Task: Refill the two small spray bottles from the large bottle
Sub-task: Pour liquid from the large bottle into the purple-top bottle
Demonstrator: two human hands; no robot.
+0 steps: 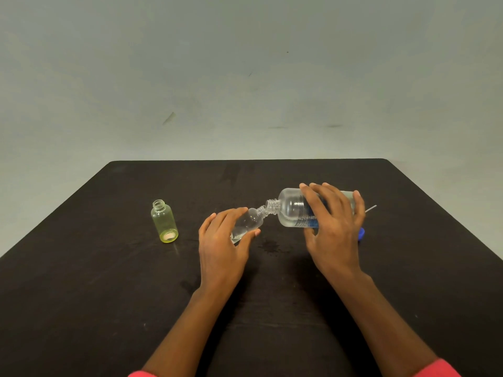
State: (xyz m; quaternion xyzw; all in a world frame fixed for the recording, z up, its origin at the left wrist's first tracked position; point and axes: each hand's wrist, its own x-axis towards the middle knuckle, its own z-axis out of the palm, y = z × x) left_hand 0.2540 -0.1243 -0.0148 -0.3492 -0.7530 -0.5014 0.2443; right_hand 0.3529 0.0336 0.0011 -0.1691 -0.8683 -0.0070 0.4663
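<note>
Black table [109, 295]: work surface under all items, with a small wet patch [272, 244] near its middle. Large clear bottle [292, 210], blue-labelled, uncapped, tipped almost level above the table, right hand [333, 227] wrapped over its body with fingers spread, its neck meeting the mouth of the small clear bottle [249, 220], which is tilted, holds a little liquid, and is clasped between the left hand [221, 240]'s thumb and curled fingers. Small yellow-tinted bottle [164, 221], open-necked, upright, well apart at left; blue cap [361, 233] partly hidden behind the right hand.

The tabletop [109, 295] is black. One small bottle [164, 221] is yellow-green; the large bottle [292, 210] is clear with blue print. The cap [361, 234] is blue.
</note>
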